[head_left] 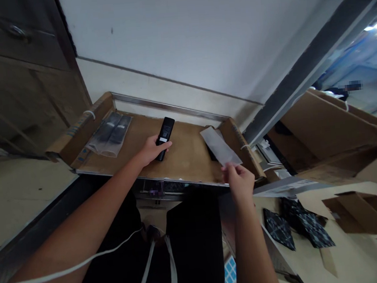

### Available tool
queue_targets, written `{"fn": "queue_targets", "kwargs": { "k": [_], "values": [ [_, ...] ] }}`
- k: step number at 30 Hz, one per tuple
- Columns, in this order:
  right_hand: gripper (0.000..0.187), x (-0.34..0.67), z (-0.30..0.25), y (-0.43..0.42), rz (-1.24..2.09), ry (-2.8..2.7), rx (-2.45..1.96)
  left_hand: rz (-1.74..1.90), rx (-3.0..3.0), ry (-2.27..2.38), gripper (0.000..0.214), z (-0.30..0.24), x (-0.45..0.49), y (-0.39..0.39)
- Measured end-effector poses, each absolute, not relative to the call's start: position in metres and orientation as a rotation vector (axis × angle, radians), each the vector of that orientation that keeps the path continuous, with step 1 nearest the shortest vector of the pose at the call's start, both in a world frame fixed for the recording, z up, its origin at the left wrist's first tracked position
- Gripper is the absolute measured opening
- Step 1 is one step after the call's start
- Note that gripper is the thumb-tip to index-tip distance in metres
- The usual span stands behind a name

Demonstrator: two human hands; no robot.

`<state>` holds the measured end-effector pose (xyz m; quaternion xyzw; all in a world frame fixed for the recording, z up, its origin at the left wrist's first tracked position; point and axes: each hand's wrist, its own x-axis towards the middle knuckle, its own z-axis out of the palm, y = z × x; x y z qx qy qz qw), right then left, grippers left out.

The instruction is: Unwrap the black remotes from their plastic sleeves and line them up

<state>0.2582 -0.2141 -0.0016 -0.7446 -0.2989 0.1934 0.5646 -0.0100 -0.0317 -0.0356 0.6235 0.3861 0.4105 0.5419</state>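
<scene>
My left hand [151, 150] grips a black remote control [165, 132], which has a small white label and stands tilted on the cardboard-covered bench top [184, 148]. My right hand [240, 182] pinches the near end of a translucent whitish plastic sleeve [220, 145], lifting it above the bench. A dark object [212, 153] lies partly hidden beneath the sleeve. Farther left, a clear plastic bag [108, 134] holds dark, elongated items, probably remotes. It lies apart from both hands.
Cardboard flaps [82, 129] rise at the bench's left end, with a wooden cabinet [20, 63] beyond. A white wall [166, 33] stands behind. Lower right, black patterned pouches [278, 229] lie on a pale surface [353, 254] near cardboard boxes [335, 128]. A white cord [70, 268] crosses my left forearm.
</scene>
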Motion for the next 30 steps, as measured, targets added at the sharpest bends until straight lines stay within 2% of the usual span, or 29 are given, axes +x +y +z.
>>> {"fn": "queue_targets", "kwargs": {
  "k": [5, 11, 15, 21, 24, 25, 28, 30],
  "values": [
    [0.022, 0.278, -0.005, -0.169, 0.548, -0.339, -1.582, 0.970, 1.455, 0.907, 0.042, -0.034, -0.010, -0.033],
    [0.022, 0.262, -0.025, -0.159, 0.407, -0.240, -1.500, 0.946, 1.439, 0.916, 0.042, -0.034, -0.010, -0.032],
    [0.021, 0.264, -0.025, -0.158, 0.461, -0.165, -1.474, 0.961, 1.471, 0.912, 0.040, -0.035, -0.009, -0.031],
    [0.025, 0.246, -0.040, -0.191, 0.425, -0.224, -1.459, 0.951, 1.437, 0.936, 0.041, -0.035, -0.009, -0.032],
    [0.046, 0.223, -0.053, -0.216, 0.292, -0.323, -1.451, 0.954, 1.411, 0.889, 0.040, -0.034, -0.008, -0.032],
    [0.047, 0.215, -0.055, -0.221, 0.274, -0.396, -1.475, 0.961, 1.390, 0.858, 0.040, -0.033, -0.007, -0.032],
    [0.036, 0.190, -0.056, -0.225, 0.316, -0.654, -1.617, 0.965, 1.267, 0.792, 0.037, -0.031, -0.005, -0.032],
    [0.038, 0.174, -0.052, -0.214, 0.397, -0.845, -1.715, 0.956, 1.183, 0.832, 0.036, -0.029, -0.004, -0.031]
  ]
}}
